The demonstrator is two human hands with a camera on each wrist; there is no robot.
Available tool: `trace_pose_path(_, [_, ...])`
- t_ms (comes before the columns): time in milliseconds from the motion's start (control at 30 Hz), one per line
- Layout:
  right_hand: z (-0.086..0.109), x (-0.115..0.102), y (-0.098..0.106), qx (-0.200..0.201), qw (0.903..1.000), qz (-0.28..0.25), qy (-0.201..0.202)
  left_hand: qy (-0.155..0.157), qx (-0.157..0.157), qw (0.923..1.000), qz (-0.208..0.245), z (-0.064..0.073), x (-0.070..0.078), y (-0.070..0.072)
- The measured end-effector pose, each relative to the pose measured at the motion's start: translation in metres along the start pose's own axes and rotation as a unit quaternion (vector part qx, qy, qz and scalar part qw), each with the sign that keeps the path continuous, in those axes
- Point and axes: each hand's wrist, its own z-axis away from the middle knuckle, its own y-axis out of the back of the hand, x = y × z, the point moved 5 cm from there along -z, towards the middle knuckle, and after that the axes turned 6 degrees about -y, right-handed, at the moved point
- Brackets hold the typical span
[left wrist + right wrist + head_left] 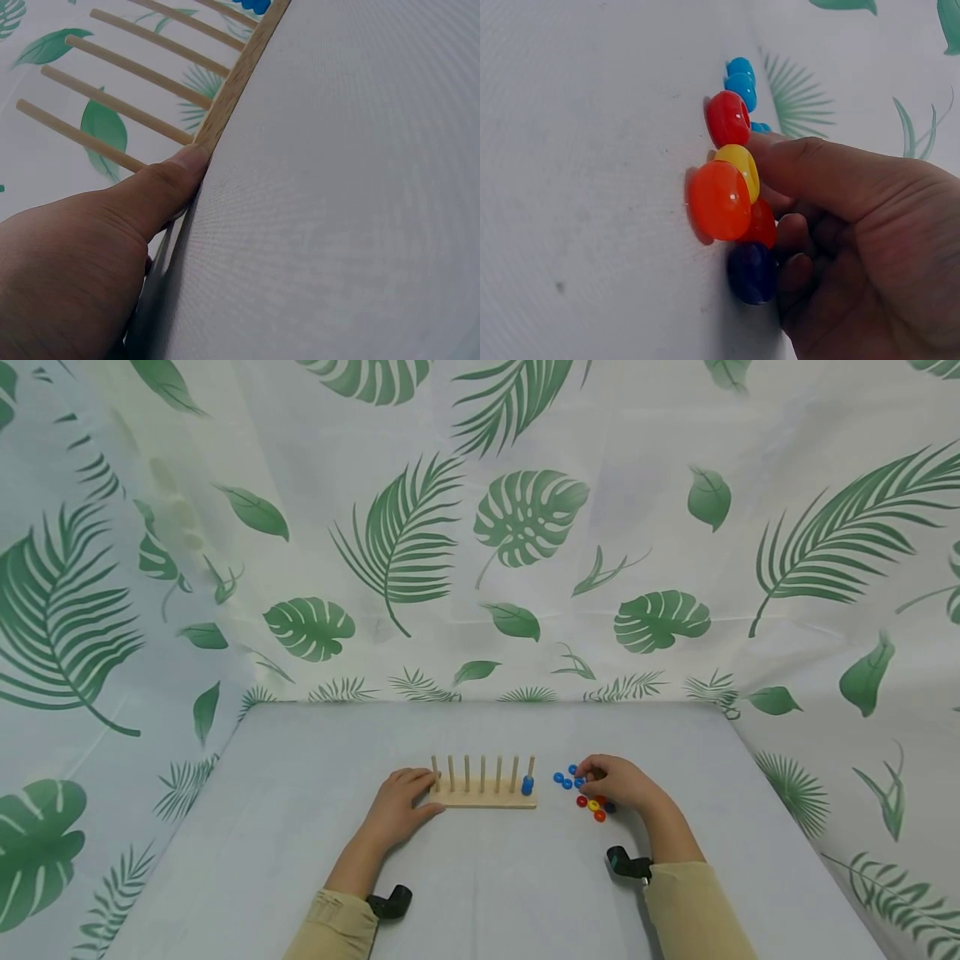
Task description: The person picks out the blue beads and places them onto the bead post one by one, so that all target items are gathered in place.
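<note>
A wooden peg board (487,804) with a row of upright pegs stands on the table. Blue beads (528,786) are stacked on its rightmost peg. My left hand (401,806) grips the board's left end, its thumb (169,184) against the front edge of the base. To the right of the board my right hand (617,781) is low over loose beads, with a blue bead (579,783) between thumb and forefinger. In the right wrist view the fingertips are hidden behind a red bead (727,118). Other blue beads (558,777) lie just left of these fingers.
Near the right hand lie a yellow bead (593,806), an orange bead (718,201) and a dark blue bead (752,273). A white cloth covers the table (480,885). Leaf-patterned sheets (480,643) hang at the back and sides.
</note>
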Motion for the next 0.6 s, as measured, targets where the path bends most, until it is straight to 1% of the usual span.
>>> trace_pose_path(267, [0.0000,0.0008,0.0005,0.010,0.9999,0.003,0.008,0.002,-0.002,1.0000,-0.005,0.0004,0.0015,0.0012])
trace_pose_path(600, [0.0041,0.0003,0.0062,0.044,0.9983,0.025,0.029,-0.001,0.000,1.0000,-0.003,-0.0004,0.0021,0.0017])
